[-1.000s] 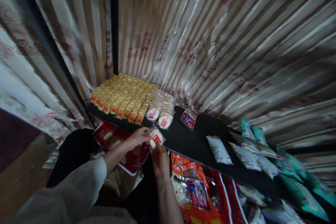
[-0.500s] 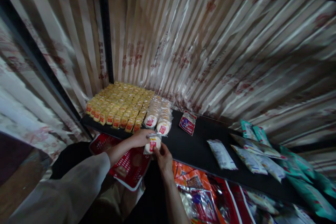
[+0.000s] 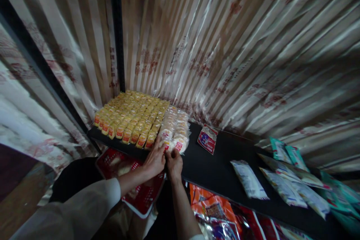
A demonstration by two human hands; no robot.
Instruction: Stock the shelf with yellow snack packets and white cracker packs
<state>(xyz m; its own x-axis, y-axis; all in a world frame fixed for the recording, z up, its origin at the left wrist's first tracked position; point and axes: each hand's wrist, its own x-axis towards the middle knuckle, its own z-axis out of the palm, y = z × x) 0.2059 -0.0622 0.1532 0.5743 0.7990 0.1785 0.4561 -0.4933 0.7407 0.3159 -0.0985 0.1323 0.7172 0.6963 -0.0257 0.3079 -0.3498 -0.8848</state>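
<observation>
Closely paired, hands [image 3: 154,161] reach forward, pinching white packet [image 3: 167,145].

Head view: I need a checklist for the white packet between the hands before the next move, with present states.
1. Left hand and right hand both at the white packet: ok.
2. White packet in front of the left-hand white row: ok.
3. White packet touching the one behind: cannot tell, the view is too blurred.
4. White packet's label fully uncovered: not ok, fingers cover part of it.
5. Yellow packets ranged in rows alongside: ok.
6. Contents of the red basket identifiable: cannot tell, only pale shapes show.
</observation>
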